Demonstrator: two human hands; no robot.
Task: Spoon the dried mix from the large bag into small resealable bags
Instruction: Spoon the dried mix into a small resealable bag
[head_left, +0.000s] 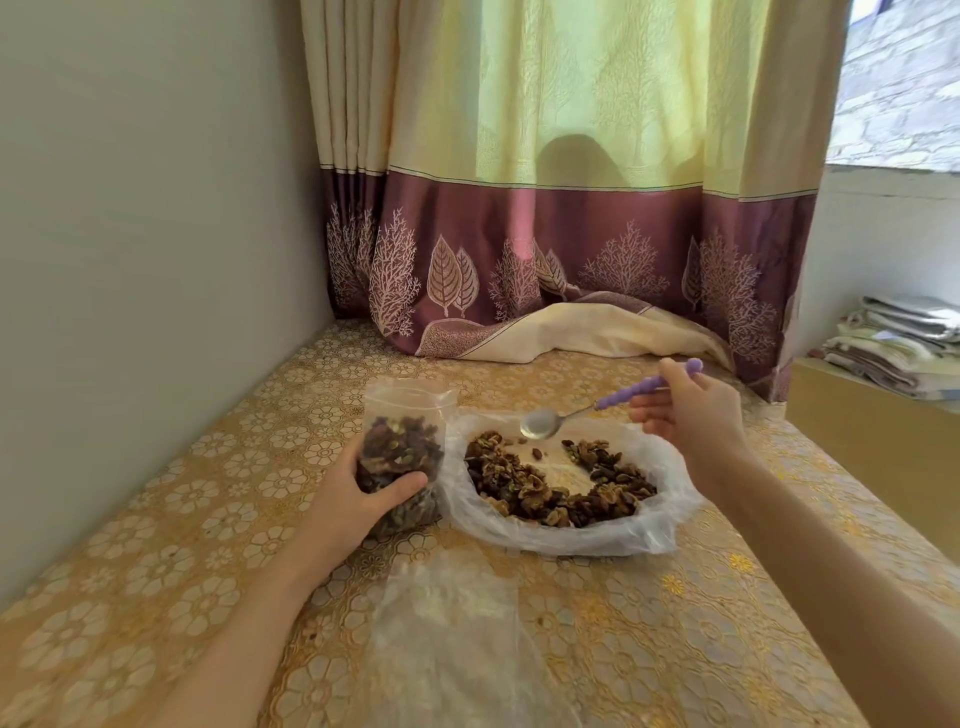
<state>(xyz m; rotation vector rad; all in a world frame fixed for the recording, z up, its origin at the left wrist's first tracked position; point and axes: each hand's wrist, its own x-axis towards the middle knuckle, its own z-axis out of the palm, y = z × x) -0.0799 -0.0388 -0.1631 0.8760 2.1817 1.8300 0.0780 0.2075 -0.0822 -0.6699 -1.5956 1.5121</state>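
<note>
A large clear bag lies open on the table, with brown dried mix spread in a ring inside it. To its left stands a small resealable bag, upright and mostly full of the mix, its top open. My left hand grips that small bag around its lower half. My right hand holds a spoon by its purple handle. The metal bowl of the spoon looks empty and hovers over the far edge of the large bag.
Clear empty bags lie flat on the gold floral tablecloth in front of me. A wall runs along the left. A curtain hangs at the back, its hem resting on the table. Folded cloths sit on a shelf at right.
</note>
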